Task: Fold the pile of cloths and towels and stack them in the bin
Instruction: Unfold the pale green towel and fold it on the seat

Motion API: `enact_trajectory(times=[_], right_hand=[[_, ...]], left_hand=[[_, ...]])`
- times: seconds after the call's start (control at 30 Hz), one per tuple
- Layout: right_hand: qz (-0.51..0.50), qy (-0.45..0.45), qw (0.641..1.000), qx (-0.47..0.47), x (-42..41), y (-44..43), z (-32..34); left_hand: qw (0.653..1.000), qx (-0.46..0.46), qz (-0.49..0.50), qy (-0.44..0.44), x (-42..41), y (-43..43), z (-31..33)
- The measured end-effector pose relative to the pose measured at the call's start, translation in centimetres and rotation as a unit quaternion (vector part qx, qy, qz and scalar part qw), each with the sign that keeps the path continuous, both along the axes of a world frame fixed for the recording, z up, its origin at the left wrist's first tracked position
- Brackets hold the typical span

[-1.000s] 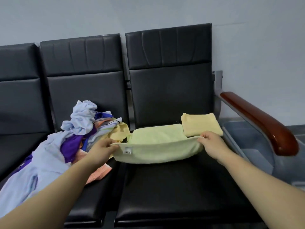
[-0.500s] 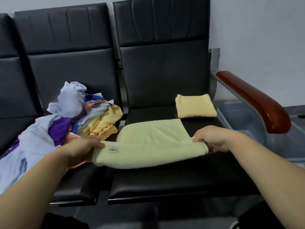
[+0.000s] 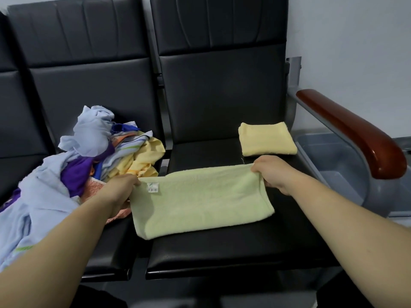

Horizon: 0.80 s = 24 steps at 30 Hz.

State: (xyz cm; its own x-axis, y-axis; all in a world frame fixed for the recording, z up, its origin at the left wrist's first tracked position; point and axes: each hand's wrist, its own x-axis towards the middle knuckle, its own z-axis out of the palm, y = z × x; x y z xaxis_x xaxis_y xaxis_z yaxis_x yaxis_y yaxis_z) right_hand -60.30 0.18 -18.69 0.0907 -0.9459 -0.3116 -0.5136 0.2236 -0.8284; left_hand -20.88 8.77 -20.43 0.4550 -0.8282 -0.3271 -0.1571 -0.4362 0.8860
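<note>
**Pale green towel pinched at both far corners on the black seat**

Head view: a pale green terry towel [image 3: 200,203] lies folded in a flat rectangle at the centre of the frame, on the black padded bench seat [image 3: 222,250]. The left hand [image 3: 121,187] pinches the towel's upper left corner, just beside a small white label [image 3: 152,187]. The right hand [image 3: 270,174] grips the upper right corner, fingers curled over the edge. Above the right hand, a pale yellow towel folded into a small square [image 3: 266,138] rests on the same seat, near its back. At centre left, a loose pile of lilac, purple, striped and yellow cloths [image 3: 89,156] covers the neighbouring seat. At the right edge, a grey plastic bin [image 3: 333,172] sits beyond a reddish-brown wooden armrest [image 3: 355,134].
</note>
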Motion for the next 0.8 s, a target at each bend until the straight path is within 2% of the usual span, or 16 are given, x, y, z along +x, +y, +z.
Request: enact_trajectory(times=[0.23,0.53,0.8], right_hand=[[-0.044,0.028,0.995,-0.085,2.5,-2.9,-1.6],[-0.023,0.157,0.985,-0.072,3.4,-6.4,-4.5],[-0.043,0.177,0.979,-0.088,3.6,-7.5,-6.1]], left_hand=[[0.995,-0.066,-0.014,-0.072,-1.7,-2.5,-1.5],[0.992,-0.013,0.006,-0.128,-1.8,-5.7,-3.8],[0.972,0.010,0.018,-0.234,-2.3,-7.7,-5.4]])
